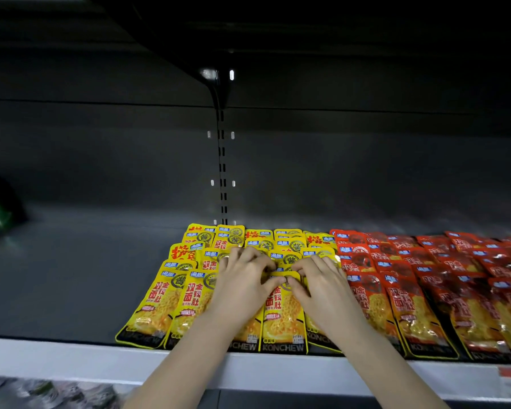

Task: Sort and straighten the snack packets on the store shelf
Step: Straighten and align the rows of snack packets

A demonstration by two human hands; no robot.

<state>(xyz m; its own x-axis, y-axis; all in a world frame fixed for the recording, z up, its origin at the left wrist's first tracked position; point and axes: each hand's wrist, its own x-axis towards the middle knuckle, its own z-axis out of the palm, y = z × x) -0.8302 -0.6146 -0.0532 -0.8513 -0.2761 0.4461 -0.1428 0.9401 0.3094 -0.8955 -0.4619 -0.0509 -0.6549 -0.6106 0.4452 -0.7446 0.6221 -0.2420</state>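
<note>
Left hand, right hand, grips pinching top of yellow packet beneath them

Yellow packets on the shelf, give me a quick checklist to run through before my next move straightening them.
1. Hands placed: ok, left hand and right hand both sit at the top of the front middle packet.
2. Grip: cannot tell, curled fingers hide the hold.
3. Colours sorted: ok, yellow packets left, red packets right.
4. Back yellow rows even: not ok, tops overlap unevenly.
5. Front row at the shelf lip: ok.
</note>
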